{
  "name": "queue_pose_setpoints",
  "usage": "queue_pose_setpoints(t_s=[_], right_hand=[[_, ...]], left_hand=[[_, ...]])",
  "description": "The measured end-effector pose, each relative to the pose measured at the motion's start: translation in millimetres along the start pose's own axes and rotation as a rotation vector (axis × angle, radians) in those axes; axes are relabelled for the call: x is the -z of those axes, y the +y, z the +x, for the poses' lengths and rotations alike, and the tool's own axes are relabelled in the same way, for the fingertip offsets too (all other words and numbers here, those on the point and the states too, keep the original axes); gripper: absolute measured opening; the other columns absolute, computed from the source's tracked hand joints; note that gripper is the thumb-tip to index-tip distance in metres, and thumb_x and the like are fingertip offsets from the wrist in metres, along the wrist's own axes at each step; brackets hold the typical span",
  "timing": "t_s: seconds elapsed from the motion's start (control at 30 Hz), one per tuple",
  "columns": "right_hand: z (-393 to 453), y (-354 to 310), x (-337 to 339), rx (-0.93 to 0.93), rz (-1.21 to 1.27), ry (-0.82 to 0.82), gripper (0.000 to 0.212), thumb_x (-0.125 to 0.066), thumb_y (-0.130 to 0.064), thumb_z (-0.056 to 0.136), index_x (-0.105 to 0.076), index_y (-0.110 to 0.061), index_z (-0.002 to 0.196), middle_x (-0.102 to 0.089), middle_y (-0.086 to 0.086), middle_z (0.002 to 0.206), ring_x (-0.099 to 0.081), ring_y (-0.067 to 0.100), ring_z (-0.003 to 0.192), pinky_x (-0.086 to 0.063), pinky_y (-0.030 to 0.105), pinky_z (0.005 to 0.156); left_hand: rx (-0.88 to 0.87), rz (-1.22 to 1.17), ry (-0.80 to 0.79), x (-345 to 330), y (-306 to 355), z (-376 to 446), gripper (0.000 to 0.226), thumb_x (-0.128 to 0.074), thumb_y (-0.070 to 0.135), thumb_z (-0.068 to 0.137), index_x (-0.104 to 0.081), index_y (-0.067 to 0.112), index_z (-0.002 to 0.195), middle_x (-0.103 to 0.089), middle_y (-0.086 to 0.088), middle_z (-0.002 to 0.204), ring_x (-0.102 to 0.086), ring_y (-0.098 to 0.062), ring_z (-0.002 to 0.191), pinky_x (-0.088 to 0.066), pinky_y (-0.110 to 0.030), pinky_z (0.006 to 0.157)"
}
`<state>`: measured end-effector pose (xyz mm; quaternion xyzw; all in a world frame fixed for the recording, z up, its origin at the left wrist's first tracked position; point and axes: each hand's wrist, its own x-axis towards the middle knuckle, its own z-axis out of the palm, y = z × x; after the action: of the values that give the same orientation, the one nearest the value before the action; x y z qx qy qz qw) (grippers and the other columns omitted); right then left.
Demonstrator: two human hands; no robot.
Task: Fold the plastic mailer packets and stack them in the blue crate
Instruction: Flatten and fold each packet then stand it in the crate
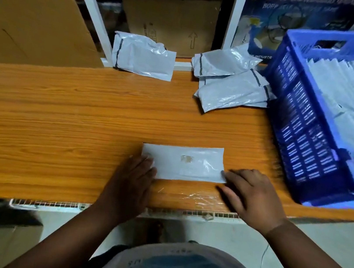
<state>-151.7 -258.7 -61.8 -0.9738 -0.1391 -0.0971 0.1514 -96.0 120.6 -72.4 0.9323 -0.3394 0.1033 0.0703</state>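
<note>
**A:** The folded mailer packet lies flat on the wooden table, stretched between your two sets of fingertips. Why hold it at both ends?

**B:** Judging by the grip, you're keeping the fold from springing open. Your left hand lies flat, fingers straight, pressing down on the packet's left end. Your right hand has its fingers spread and laid low; its fingertips touch the packet's right corner, but whether they pinch the edge or only press it, I cannot tell.

**A:** And what sits beyond your fingers?

**B:** Ahead of your right fingertips, a loose pile of unfolded packets waits, within reach for the next pick. Further ahead of your left fingers, one crumpled packet leans against the white frame with a cardboard box behind it.

**A:** The crate?

**B:** The blue crate stands just outward of your right hand, already holding rows of folded packets. It seems placed there so your right hand carries each finished packet only a short way. Slick plastic like this may well unfold if you release one end early.
</note>
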Motion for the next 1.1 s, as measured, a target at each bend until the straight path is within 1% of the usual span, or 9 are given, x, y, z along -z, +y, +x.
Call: queue_pose_setpoints(t_s=[0.13,0.2,0.27,0.4,0.47,0.57,0.67,0.93,1.1], right_hand=[[21.6,-9.5,14.4,-0.078,0.063,0.057,0.045,-0.047,-0.046,0.109,-0.063,-0.019,0.142,-0.059,0.005,0.141,-0.057,0.034,0.125,-0.048,0.050,0.100],[45.9,-18.3,10.3,-0.097,0.028,-0.003,0.055,-0.042,-0.051,0.110,-0.050,-0.018,0.153,-0.046,0.009,0.161,-0.045,0.033,0.144,-0.042,0.050,0.116],[70.2,-27.4,-1.1,-0.076,-0.014,-0.098,0.062,-0.035,-0.055,0.110,-0.037,-0.019,0.160,-0.028,0.011,0.172,-0.027,0.032,0.158,-0.028,0.054,0.127],[86.2,-34.2,-40.6,-0.072,-0.077,-0.286,0.075,-0.015,-0.061,0.110,-0.016,-0.015,0.170,-0.006,0.010,0.179,-0.002,0.029,0.165,-0.004,0.060,0.131],[79.4,-33.0,-58.3,-0.066,-0.095,-0.344,0.076,-0.008,-0.061,0.109,-0.007,-0.016,0.171,0.000,0.009,0.180,0.005,0.027,0.166,0.003,0.060,0.131],[77.6,-30.2,-65.3,-0.084,-0.105,-0.324,0.076,-0.009,-0.057,0.108,-0.004,-0.017,0.172,0.000,0.008,0.180,0.004,0.027,0.166,0.003,0.060,0.131],[78.5,-32.5,-65.1,-0.081,-0.116,-0.326,0.076,-0.005,-0.055,0.106,-0.006,-0.017,0.172,0.000,0.008,0.180,0.003,0.026,0.166,0.001,0.060,0.131],[78.3,-28.1,-73.7,-0.061,-0.149,-0.290,0.073,-0.014,-0.052,0.108,-0.016,-0.014,0.171,-0.006,0.012,0.179,-0.002,0.030,0.166,-0.008,0.064,0.129],[79.3,-28.9,-73.4,-0.060,-0.171,-0.271,0.073,-0.021,-0.049,0.108,-0.017,-0.012,0.171,-0.009,0.014,0.179,-0.005,0.033,0.165,-0.010,0.065,0.129]], left_hand=[[0.052,-0.023,0.077,6.3,21.4,3.8,0.045,-0.059,0.028,0.104,-0.067,-0.002,0.137,-0.055,-0.023,0.155,-0.052,-0.044,0.144,-0.039,-0.060,0.119],[0.059,-0.046,0.071,9.2,30.1,18.3,0.046,-0.056,0.027,0.105,-0.065,-0.003,0.138,-0.053,-0.025,0.155,-0.052,-0.046,0.143,-0.041,-0.063,0.116],[0.067,-0.046,0.068,17.6,42.9,44.1,0.046,-0.055,0.024,0.104,-0.061,-0.002,0.140,-0.052,-0.026,0.154,-0.049,-0.046,0.143,-0.040,-0.061,0.118],[0.099,0.068,-0.043,26.7,64.3,99.9,0.051,-0.041,0.028,0.104,-0.054,0.006,0.148,-0.048,-0.021,0.161,-0.041,-0.039,0.151,-0.036,-0.056,0.123],[0.070,0.123,-0.103,18.6,65.9,118.4,0.056,-0.036,0.030,0.104,-0.052,0.006,0.153,-0.045,-0.020,0.164,-0.037,-0.039,0.155,-0.033,-0.058,0.124],[0.023,0.173,-0.223,-7.7,65.6,129.7,0.071,-0.029,0.039,0.098,-0.048,0.005,0.157,-0.041,-0.019,0.167,-0.033,-0.039,0.157,-0.027,-0.060,0.127],[0.033,0.095,-0.288,-32.3,71.2,127.3,0.072,-0.036,0.040,0.095,-0.049,0.006,0.157,-0.043,-0.018,0.166,-0.036,-0.037,0.156,-0.025,-0.060,0.127],[0.073,0.110,-0.218,-53.8,62.8,118.5,0.071,-0.037,0.043,0.101,-0.039,0.006,0.162,-0.032,-0.017,0.172,-0.025,-0.033,0.161,-0.016,-0.056,0.130],[0.071,0.067,-0.187,-60.2,58.8,115.4,0.070,-0.038,0.040,0.103,-0.034,0.008,0.165,-0.026,-0.014,0.175,-0.019,-0.031,0.163,-0.017,-0.056,0.130]])
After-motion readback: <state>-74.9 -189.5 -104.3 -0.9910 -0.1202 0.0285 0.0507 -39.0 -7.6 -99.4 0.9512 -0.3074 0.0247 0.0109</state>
